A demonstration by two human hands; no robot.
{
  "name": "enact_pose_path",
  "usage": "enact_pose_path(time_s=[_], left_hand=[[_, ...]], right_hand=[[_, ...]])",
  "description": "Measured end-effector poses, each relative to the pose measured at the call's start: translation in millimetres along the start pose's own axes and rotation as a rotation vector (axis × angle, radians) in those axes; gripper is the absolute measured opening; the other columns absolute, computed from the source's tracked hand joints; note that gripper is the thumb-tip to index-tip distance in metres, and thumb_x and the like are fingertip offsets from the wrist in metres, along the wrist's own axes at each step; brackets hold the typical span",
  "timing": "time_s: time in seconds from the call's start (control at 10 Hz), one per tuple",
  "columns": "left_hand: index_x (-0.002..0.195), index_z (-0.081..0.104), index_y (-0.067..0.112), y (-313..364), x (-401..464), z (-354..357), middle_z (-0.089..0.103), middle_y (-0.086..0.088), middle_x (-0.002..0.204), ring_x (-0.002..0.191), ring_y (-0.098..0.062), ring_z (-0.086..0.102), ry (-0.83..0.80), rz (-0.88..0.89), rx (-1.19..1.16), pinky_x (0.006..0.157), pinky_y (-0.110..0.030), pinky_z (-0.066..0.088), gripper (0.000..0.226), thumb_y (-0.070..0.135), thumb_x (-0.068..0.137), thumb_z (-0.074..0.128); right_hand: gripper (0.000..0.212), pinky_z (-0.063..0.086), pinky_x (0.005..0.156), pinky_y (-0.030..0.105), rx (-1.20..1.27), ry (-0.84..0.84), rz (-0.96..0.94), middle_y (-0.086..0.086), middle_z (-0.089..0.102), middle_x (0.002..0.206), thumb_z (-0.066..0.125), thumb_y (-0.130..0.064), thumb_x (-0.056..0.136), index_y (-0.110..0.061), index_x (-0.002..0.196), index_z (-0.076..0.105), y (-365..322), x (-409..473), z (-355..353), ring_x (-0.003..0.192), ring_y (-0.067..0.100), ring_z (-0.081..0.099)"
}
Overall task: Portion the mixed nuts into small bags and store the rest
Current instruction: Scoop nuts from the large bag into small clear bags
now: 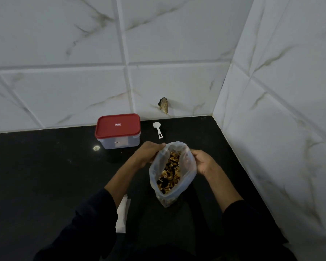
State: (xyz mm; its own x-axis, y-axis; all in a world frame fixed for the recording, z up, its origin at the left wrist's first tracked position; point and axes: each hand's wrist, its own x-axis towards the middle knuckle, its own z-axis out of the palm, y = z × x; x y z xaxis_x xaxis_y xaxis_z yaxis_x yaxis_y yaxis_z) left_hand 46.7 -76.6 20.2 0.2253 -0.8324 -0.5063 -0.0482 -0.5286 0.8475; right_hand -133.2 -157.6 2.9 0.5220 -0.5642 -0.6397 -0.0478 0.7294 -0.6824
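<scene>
The left hand (151, 152) pinches the left edge of the plastic bag (188, 166), and the right hand (202, 162) grips the right edge, so the mouth of the bag stays wide between both grips. The mixed nuts (170, 171) lie inside, below the fingers. Both forearms reach forward in dark sleeves above the black bench (45, 166). Behind the bag stand one container (120, 142) with one red lid (118, 125) and one white scoop (158, 129). One white sheet (122, 213) lies near the left sleeve.

Dim, soft focus, wide-angle bowing at edges, dark foreground
</scene>
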Motion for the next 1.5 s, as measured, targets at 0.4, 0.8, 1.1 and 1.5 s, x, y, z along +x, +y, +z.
enact_pose_path(time_s=[0.4,0.8,1.1,1.5], left_hand=[[0.110,0.062,0.006,-7,-5,0,0.062,-0.008,0.097,0.083,-0.015,0.061,0.127,-0.028,0.071,0.063,-0.024,0.048,0.022,0.019,0.094,0.054],[0.121,0.058,0.007,-19,-15,11,0.056,-0.017,0.115,0.101,-0.029,0.056,0.015,-0.262,-0.629,0.073,-0.040,0.049,0.030,0.013,0.092,0.056],[0.103,0.065,0.008,-36,-55,8,0.068,-0.010,0.095,0.077,-0.016,0.067,0.132,-0.038,0.104,0.063,-0.023,0.053,0.025,0.028,0.096,0.052],[0.089,0.069,0.004,-36,-86,21,0.072,-0.010,0.077,0.056,-0.014,0.067,0.120,-0.087,0.405,0.053,-0.019,0.052,0.051,0.050,0.094,0.047]], right_hand=[[0.020,0.051,0.072,0.028,-0.847,0.330,-0.304,0.005,0.062,0.087,0.054,-0.032,0.095,-0.017,0.086,0.063,12,-35,-2,0.076,0.013,0.059],[0.017,0.056,0.078,0.041,0.219,0.026,-0.015,0.018,0.065,0.101,0.051,-0.009,0.093,-0.003,0.104,0.062,21,-25,-5,0.095,0.030,0.063],[0.021,0.054,0.071,0.030,-0.762,0.379,-0.235,0.006,0.066,0.097,0.054,-0.038,0.095,-0.019,0.097,0.062,24,-48,-1,0.084,0.017,0.065],[0.044,0.028,0.048,0.017,-1.361,0.458,-0.320,-0.010,0.050,0.060,0.051,-0.066,0.085,-0.024,0.070,0.054,47,-96,35,0.049,0.001,0.045]])
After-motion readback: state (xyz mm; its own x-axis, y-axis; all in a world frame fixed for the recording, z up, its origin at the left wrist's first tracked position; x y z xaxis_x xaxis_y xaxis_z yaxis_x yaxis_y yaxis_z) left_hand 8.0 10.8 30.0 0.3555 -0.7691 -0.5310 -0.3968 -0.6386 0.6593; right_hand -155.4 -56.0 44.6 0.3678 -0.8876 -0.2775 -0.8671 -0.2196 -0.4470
